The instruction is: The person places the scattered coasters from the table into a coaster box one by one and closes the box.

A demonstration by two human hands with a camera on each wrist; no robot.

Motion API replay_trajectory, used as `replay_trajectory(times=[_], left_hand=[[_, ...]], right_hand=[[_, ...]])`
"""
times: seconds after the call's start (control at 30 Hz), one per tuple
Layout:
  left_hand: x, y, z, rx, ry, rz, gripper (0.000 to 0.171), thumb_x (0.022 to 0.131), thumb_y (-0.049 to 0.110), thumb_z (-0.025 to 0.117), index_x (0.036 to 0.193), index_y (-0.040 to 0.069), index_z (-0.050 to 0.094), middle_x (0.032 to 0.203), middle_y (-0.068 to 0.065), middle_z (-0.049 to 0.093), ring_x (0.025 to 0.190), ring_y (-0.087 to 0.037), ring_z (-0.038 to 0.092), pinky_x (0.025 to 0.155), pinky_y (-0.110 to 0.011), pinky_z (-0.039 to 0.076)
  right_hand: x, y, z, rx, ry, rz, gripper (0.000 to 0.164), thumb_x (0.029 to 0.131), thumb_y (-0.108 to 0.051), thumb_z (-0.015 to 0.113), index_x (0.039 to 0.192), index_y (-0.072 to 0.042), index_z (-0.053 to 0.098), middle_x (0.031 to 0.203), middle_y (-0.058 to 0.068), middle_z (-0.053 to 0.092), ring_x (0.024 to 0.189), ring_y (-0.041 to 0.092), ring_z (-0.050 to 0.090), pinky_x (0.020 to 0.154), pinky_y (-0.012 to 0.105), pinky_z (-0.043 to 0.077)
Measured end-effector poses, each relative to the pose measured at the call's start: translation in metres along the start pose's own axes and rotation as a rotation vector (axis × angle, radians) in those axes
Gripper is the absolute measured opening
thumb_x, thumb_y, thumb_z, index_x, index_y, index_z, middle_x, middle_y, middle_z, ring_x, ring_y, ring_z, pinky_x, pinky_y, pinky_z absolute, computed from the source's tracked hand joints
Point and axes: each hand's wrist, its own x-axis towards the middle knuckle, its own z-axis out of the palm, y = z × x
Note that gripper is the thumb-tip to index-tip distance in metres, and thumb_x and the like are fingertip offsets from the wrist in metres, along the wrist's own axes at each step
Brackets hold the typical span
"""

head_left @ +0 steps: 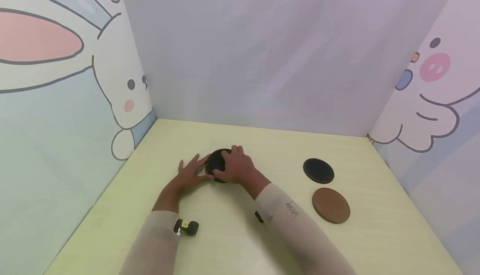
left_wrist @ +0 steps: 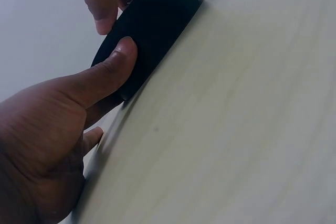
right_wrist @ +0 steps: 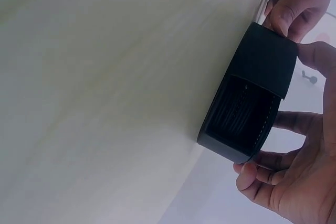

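Observation:
A round black coaster holder [head_left: 216, 162] with low walls stands on the table, between both hands. Its cut-out side opening and a stitched edge show in the right wrist view, where the holder [right_wrist: 265, 59] looks dark inside. From the left, my left hand [head_left: 189, 177] holds it, thumb flat against the wall of the holder [left_wrist: 152, 30] and the other fingers spread around the back. My right hand [head_left: 240, 166] reaches over from the right and grips the rim, thumb on the near side and fingertips at the far side.
On the right of the pale wood-grain table [head_left: 240, 241] lie a black round coaster [head_left: 318, 171] and, nearer, a brown round coaster [head_left: 331, 205]. Walls with cartoon prints [head_left: 129, 100] enclose the table left and right, with a plain grey wall [head_left: 255, 58] behind.

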Motion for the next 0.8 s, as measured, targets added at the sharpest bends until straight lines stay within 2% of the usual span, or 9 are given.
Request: replay_trajectory(times=[0.23, 0.5, 0.8], left_hand=[[-0.002, 0.003, -0.001, -0.007, -0.002, 0.002, 0.094, 0.099, 0.061, 0.073, 0.174, 0.026, 0.03, 0.179, -0.015, 0.034, 0.172, -0.044, 0.013, 0.13, -0.076, -0.016], [-0.005, 0.006, -0.004, -0.026, -0.005, -0.007, 0.096, 0.097, 0.063, 0.073, 0.174, 0.026, 0.03, 0.18, -0.017, 0.031, 0.172, -0.044, 0.011, 0.131, -0.074, -0.019], [-0.005, 0.004, -0.002, -0.025, 0.003, -0.004, 0.096, 0.097, 0.064, 0.073, 0.175, 0.028, 0.029, 0.181, -0.015, 0.03, 0.172, -0.043, 0.01, 0.131, -0.074, -0.02]], right_hand=[[-0.002, -0.002, -0.002, -0.001, -0.015, -0.033, 0.073, 0.104, -0.063, 0.062, 0.158, -0.013, 0.057, 0.152, 0.02, 0.056, 0.136, 0.034, 0.058, 0.099, 0.049, 0.066], [-0.004, -0.003, -0.002, -0.001, -0.013, -0.04, 0.072, 0.106, -0.062, 0.062, 0.158, -0.014, 0.056, 0.156, 0.019, 0.053, 0.137, 0.034, 0.059, 0.099, 0.05, 0.066], [-0.006, 0.015, -0.007, 0.019, -0.01, 0.002, 0.079, 0.104, -0.071, 0.058, 0.162, -0.017, 0.052, 0.16, 0.017, 0.049, 0.141, 0.035, 0.055, 0.1, 0.055, 0.063]])
